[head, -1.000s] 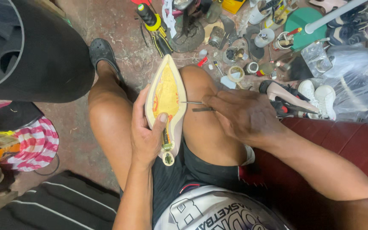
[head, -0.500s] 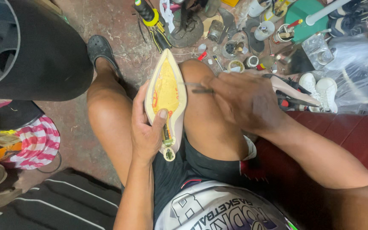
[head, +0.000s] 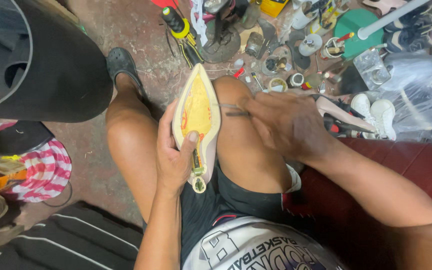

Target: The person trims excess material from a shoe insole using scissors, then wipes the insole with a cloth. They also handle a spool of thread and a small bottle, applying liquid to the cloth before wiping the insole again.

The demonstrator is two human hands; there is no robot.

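Left hand [head: 175, 155] is wrapped around a cream pointed-toe shoe [head: 196, 120], sole side up, thumb pressed on the yellowish glue-stained middle, fingers closed round the edge. The shoe sits in the gap between the person's bare knees, toe pointing away toward the floor clutter, heel end down near the shorts. Right hand [head: 286, 125] is pinched shut on a thin metal tool [head: 228, 106], looks like a small blade or pick, with its tip right at the shoe's right edge, about where sole meets upper. Can't tell exactly what kind of tool from here; it's mostly hidden under the fingers.

What I'd worry about: the tool is aimed sideways toward the left hand's thumb, and the shoe is only braced by that one hand and a knee. If the tip slips off the edge, I reckon it skids across the sole straight at the thumb, or down onto the bare thigh [head: 246, 150] under it. Push too hard and it could gouge the cream upper too.

Floor ahead is a mess of tins, a yellow-and-black screwdriver [head: 178, 25] and white sneakers [head: 376, 112], all well apart from the hands. Red seat [head: 401, 160] on the right under the forearm.
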